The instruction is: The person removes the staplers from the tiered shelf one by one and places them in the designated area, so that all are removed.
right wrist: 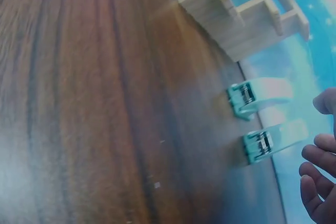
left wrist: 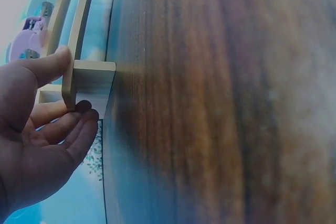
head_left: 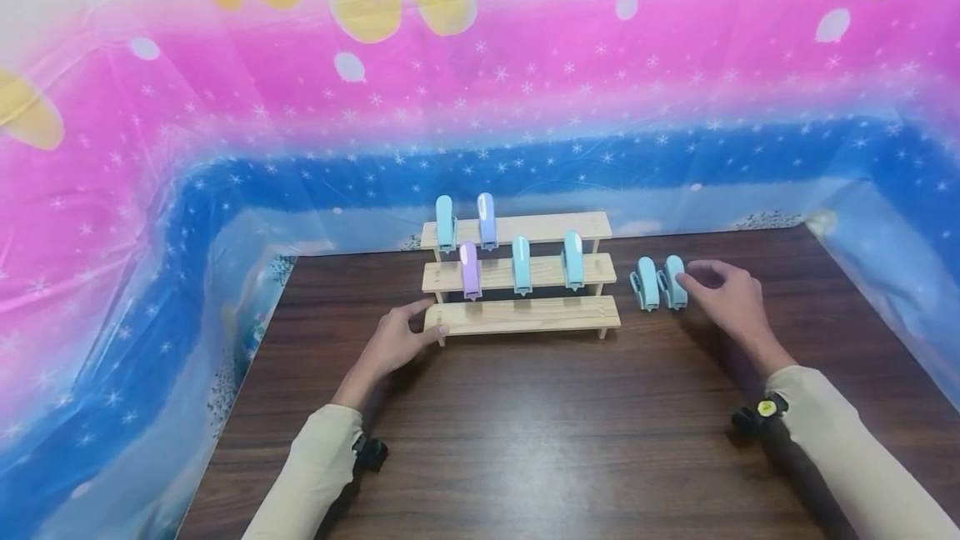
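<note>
My left hand grips the left end of the lowest tier of a wooden three-step display rack, with thumb and fingers on either side of the board in the left wrist view. Just right of the rack, two mint staplers stand side by side on the table. My right hand is beside the outer mint stapler, its fingers loosely bent and holding nothing. In the right wrist view a gap shows between fingertips and stapler.
On the top tier stand a mint stapler and a blue-violet stapler. The middle tier bears a purple stapler and two mint staplers. Behind the brown wooden table hangs a patterned pink-and-blue cloth.
</note>
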### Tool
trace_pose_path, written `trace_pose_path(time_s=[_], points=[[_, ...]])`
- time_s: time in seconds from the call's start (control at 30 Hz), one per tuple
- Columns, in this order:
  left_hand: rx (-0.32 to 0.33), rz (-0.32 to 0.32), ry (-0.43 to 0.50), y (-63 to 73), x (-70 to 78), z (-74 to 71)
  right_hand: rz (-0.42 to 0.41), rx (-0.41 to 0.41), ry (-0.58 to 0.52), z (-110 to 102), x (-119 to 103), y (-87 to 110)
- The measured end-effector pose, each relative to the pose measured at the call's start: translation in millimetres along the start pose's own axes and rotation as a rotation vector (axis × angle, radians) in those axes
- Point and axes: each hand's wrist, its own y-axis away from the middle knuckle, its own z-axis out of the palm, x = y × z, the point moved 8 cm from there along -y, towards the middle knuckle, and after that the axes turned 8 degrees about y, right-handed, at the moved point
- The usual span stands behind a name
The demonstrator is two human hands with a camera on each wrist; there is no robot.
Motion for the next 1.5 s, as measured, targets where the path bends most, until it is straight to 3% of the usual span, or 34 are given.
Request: trace_pose_path(time_s=[0.27,0.7,1.5], points=[[0.005,-0.010,0.000,0.7,0.8,-0.6,-0.064,0.051,-0.003,-17.4,-30.8,-4.5],[0.002,-0.003,0.003,0.3,0.7,0.2,-0.222,0.063,0.001,-30.0,-88.2,-20.6],[-0.006,-0.014,0.007,-1.4,-1.3,1.3,-0.326,-0.031,-0.152,-6.3,-177.7,-30.6]])
